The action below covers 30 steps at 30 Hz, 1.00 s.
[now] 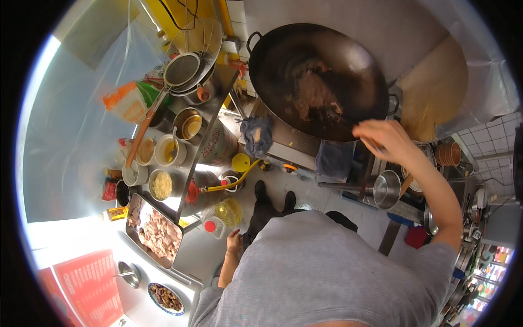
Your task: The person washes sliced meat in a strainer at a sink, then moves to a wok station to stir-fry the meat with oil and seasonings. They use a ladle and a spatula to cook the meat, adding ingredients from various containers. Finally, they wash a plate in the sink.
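Observation:
My right hand (pixel 386 137) is over the near right rim of a large dark wok (pixel 359 73), closed around the handle of a cooking utensil (pixel 341 118). The utensil's working end is among brown cooked meat (pixel 314 94) lying at the bottom of the wok, so its exact kind cannot be made out. Two loop handles stick out from the wok's sides. My left hand (pixel 234 242) hangs low by my side, near a clear plastic oil jug (pixel 222 214) with a red cap. No object shows in it, but its fingers are partly hidden.
A metal side table (pixel 210 131) on the left carries a wire strainer (pixel 182 69), bowls of seasonings and minced garlic (pixel 161 186). Nearer me is a tray of raw sliced meat (pixel 157 235). A saucepan (pixel 387 190) stands at right. A yellow hose (pixel 233 184) runs below the table.

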### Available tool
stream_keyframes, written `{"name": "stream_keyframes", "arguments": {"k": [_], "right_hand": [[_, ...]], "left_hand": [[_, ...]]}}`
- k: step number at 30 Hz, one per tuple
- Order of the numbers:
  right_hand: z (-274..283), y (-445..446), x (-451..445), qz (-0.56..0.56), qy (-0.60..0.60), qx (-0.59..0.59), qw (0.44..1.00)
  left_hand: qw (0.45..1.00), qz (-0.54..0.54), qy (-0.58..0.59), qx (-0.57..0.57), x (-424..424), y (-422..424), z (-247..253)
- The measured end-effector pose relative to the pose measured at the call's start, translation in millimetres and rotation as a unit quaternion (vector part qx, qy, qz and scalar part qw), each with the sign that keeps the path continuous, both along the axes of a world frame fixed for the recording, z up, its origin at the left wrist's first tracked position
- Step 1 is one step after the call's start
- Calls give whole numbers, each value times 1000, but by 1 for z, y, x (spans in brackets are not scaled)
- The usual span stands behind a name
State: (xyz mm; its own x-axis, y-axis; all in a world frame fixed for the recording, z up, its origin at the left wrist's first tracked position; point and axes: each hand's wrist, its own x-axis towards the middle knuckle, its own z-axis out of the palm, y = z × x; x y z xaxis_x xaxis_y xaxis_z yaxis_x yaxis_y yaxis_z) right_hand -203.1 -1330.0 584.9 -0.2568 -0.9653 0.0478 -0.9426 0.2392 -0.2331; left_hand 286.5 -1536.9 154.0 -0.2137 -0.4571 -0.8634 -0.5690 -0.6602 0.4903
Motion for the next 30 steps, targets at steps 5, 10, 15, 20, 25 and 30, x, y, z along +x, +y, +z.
{"name": "stream_keyframes", "arguments": {"k": [5, 10, 15, 20, 25, 30], "right_hand": [[2, -27, 16, 2, -40, -99, 994], [-31, -60, -5, -47, -69, -141, 987], [-95, -46, -110, -393, -426, -395, 713], [-92, 4, -89, -501, -388, -301, 713], [-100, -12, -72, -452, -400, -370, 706], [-70, -1, -57, -449, -312, -318, 775]], "left_hand": [[999, 41, 3, 14, 6, -4, -3], [999, 32, 10, 28, 11, 3, -13], [998, 29, 46, 14, 8, 4, -21], [999, 22, -9, -43, 27, 34, -9], [998, -26, -56, -30, 12, 45, 21], [997, 31, 39, -55, 3, 48, 2]]}}
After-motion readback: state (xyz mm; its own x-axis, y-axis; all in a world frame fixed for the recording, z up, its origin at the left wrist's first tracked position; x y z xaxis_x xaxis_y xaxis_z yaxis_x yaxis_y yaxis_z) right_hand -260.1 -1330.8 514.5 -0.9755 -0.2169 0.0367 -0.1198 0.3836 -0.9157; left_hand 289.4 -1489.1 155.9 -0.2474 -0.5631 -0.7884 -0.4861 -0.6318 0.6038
